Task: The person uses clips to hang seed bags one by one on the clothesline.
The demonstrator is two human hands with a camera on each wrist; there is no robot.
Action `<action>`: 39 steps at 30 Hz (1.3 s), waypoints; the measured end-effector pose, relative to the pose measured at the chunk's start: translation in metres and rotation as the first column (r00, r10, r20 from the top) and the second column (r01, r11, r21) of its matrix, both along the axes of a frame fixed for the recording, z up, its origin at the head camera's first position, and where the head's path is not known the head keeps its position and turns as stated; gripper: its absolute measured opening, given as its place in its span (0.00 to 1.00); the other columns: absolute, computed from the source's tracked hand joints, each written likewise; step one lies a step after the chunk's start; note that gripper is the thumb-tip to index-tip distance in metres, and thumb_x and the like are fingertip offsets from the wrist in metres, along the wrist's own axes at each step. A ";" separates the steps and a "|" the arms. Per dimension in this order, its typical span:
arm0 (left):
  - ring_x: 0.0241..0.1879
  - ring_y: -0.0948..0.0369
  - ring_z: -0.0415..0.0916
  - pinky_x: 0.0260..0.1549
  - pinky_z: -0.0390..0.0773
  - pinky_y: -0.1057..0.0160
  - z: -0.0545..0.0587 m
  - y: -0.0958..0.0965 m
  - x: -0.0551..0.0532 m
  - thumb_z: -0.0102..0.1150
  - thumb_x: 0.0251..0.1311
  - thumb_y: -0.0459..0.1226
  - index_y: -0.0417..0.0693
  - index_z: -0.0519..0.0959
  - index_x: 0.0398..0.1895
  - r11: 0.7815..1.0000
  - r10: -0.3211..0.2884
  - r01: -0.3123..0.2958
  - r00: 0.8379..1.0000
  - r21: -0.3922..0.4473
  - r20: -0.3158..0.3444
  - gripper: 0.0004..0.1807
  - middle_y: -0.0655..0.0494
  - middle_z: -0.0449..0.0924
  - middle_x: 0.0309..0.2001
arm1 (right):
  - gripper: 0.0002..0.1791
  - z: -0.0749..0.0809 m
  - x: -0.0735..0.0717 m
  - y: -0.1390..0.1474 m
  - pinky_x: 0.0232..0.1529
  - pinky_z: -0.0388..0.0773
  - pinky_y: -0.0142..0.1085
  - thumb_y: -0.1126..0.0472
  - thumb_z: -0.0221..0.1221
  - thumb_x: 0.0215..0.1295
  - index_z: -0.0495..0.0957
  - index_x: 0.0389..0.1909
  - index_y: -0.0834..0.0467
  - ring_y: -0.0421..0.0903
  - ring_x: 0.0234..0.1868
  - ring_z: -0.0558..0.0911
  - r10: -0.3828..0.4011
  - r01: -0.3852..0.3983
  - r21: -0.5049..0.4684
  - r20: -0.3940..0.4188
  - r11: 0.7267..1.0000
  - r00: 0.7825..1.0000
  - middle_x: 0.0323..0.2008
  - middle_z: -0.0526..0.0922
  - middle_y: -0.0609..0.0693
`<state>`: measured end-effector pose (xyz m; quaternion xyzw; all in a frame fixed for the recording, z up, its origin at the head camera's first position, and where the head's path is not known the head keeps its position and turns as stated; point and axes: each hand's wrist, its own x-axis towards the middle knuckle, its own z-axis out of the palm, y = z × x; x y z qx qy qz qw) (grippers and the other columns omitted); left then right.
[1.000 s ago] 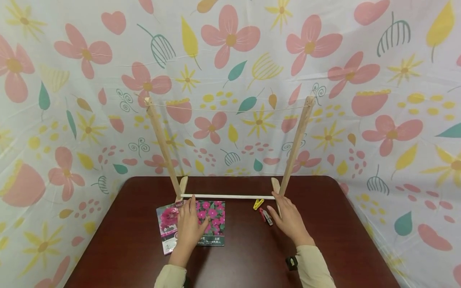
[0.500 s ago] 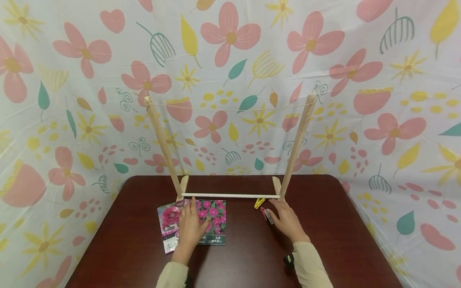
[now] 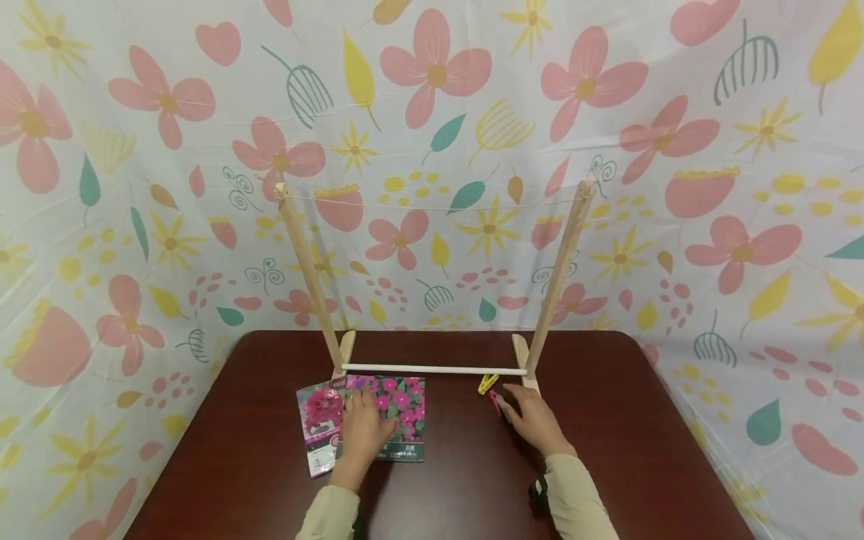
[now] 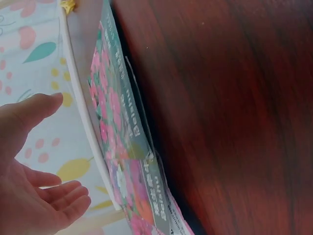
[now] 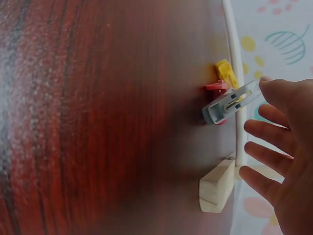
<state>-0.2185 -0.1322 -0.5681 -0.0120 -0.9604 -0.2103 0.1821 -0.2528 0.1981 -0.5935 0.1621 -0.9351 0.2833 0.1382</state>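
Observation:
My left hand (image 3: 364,431) hovers over the flower-picture packets, its fingers loosely bent and holding nothing. One packet (image 3: 408,420) shows pink blooms above a dark green band, and another packet (image 3: 317,442) sticks out at its left. In the left wrist view the packets (image 4: 115,107) overlap in a stack on the table. My right hand (image 3: 538,424) reaches over the clothespins with fingers apart. Its thumb tip is right at the end of a grey clothespin (image 5: 225,105), which lies across a red clothespin (image 5: 217,87). A yellow clothespin (image 3: 487,384) lies just beyond.
Behind the packets stands a wooden frame with a left post (image 3: 310,277), a right post (image 3: 559,277), a white bottom rod (image 3: 435,369) and a thin string (image 3: 432,208) between the post tops. The dark brown table (image 3: 445,495) meets a flowered cloth backdrop (image 3: 432,300).
My right hand has drawn back from the frame's right foot and come in over the clothespins, covering most of the grey one. My left hand has pulled slightly back from the rod.

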 end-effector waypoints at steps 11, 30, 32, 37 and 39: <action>0.46 0.38 0.69 0.47 0.73 0.44 -0.011 0.002 0.001 0.78 0.39 0.45 0.21 0.65 0.58 0.999 0.043 -0.044 0.997 0.010 0.058 0.49 0.28 0.72 0.43 | 0.20 -0.005 -0.002 0.002 0.54 0.72 0.54 0.61 0.63 0.63 0.77 0.54 0.67 0.59 0.54 0.77 -0.003 0.004 -0.025 0.048 1.000 0.999 0.51 0.80 0.61; 0.49 0.39 0.68 0.48 0.73 0.45 -0.027 0.002 0.002 0.81 0.37 0.43 0.22 0.64 0.59 0.997 0.072 -0.071 0.989 -0.012 0.129 0.50 0.29 0.71 0.44 | 0.11 -0.012 -0.008 -0.003 0.42 0.77 0.48 0.59 0.65 0.61 0.81 0.42 0.59 0.48 0.38 0.81 -0.012 0.011 0.017 0.043 1.000 0.999 0.36 0.83 0.49; 0.49 0.40 0.68 0.48 0.73 0.45 -0.027 0.002 0.002 0.81 0.36 0.42 0.22 0.64 0.59 0.997 0.073 -0.072 0.989 -0.011 0.130 0.51 0.29 0.71 0.44 | 0.10 -0.012 -0.008 -0.003 0.42 0.77 0.47 0.59 0.66 0.61 0.80 0.41 0.57 0.47 0.37 0.81 -0.019 0.018 0.021 0.054 1.000 0.998 0.36 0.83 0.48; 0.47 0.40 0.68 0.46 0.74 0.45 -0.028 0.003 0.001 0.81 0.34 0.40 0.22 0.65 0.58 0.997 0.073 -0.073 0.990 0.002 0.117 0.50 0.29 0.71 0.43 | 0.11 -0.011 -0.007 -0.005 0.41 0.77 0.47 0.59 0.65 0.61 0.80 0.43 0.56 0.47 0.37 0.81 -0.026 0.025 0.018 0.081 1.000 0.996 0.36 0.83 0.47; 0.45 0.40 0.68 0.44 0.75 0.45 -0.028 0.004 0.001 0.82 0.33 0.39 0.22 0.65 0.56 0.997 0.072 -0.073 0.992 0.003 0.101 0.49 0.30 0.71 0.41 | 0.11 -0.010 -0.007 -0.005 0.41 0.77 0.47 0.59 0.65 0.61 0.80 0.43 0.57 0.47 0.37 0.81 -0.026 0.025 0.014 0.091 1.000 0.996 0.36 0.83 0.48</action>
